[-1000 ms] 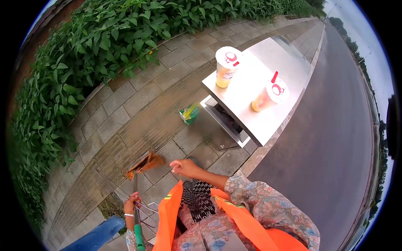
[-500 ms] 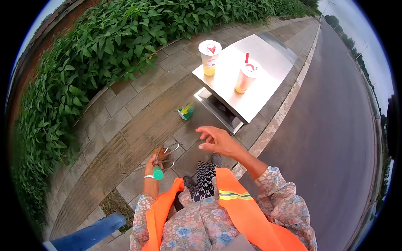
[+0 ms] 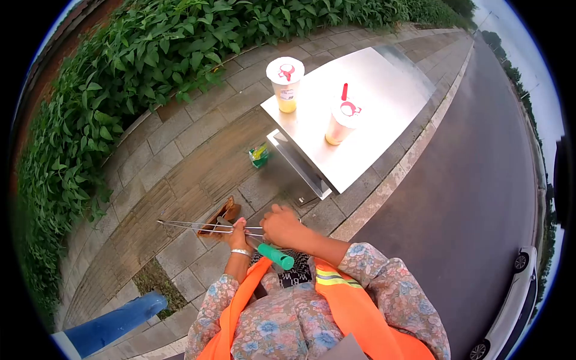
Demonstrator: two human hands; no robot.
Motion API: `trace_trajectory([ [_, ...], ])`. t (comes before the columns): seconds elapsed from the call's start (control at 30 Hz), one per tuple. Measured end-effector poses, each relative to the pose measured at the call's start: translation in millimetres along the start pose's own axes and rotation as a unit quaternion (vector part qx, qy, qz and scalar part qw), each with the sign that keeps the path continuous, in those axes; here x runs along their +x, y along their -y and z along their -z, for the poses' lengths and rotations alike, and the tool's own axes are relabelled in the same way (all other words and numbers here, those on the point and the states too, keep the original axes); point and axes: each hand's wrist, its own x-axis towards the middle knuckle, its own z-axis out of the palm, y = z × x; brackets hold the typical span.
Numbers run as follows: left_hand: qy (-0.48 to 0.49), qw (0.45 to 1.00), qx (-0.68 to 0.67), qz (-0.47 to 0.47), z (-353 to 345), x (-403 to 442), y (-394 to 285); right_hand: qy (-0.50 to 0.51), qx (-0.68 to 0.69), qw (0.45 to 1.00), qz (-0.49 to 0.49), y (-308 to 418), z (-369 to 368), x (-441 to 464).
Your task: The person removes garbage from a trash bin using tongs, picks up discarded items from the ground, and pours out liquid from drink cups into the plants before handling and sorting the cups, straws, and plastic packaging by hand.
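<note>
My left hand (image 3: 238, 236) is closed around a green-ended handle (image 3: 275, 256) and long thin metal tongs (image 3: 189, 225). The tongs lie crosswise, their tips pointing left. Just beyond that hand is a brown, worn, scoop-like piece (image 3: 223, 217); whether it joins the green handle is hidden. My right hand (image 3: 283, 228) is curled at the tongs' handle end, its fingertips partly out of sight. Ahead stands a metal bin (image 3: 384, 78). On its shiny top are two lidded drink cups: one with yellow liquid (image 3: 286, 90), the other with a red straw (image 3: 341, 123).
A crumpled green and yellow wrapper (image 3: 258, 156) lies on the paving beside the bin. Leafy bushes (image 3: 120, 78) line the left, a kerb and road (image 3: 456, 180) the right. A blue post (image 3: 114, 321) rises at lower left; a white car (image 3: 507, 306) is at lower right.
My right hand has come back from beside the bin to the tongs and closed. The tongs and green handle have swung round toward my body. A white car has come into view.
</note>
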Motion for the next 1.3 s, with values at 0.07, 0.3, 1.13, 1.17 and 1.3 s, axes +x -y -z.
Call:
trace_trajectory([
  [0.07, 0.009, 0.997, 0.018, -0.07, 0.2, 0.7, -1.6, -0.004, 0.026, 0.999, -0.024, -0.7, 2.8, 3.5],
  [0.3, 0.038, 0.994, 0.042, -0.099, -0.2, -4.3, -25.7, 0.211, 0.202, 0.956, -0.034, -5.3, 48.6, 9.2],
  [1.13, 0.074, 0.989, -0.069, -0.112, 19.7, -28.5, -74.5, -0.458, 0.219, 0.838, -0.198, -95.2, 156.1, -182.9],
  [1.17, 0.07, 0.989, -0.086, -0.097, 18.3, -24.5, -72.3, -0.488, 0.189, 0.819, -0.236, -106.4, 156.4, -186.8],
  [1.3, 0.06, 0.988, -0.125, -0.075, 12.2, -2.3, -60.9, -0.545, 0.06, 0.762, -0.344, -196.1, 128.2, -200.2],
])
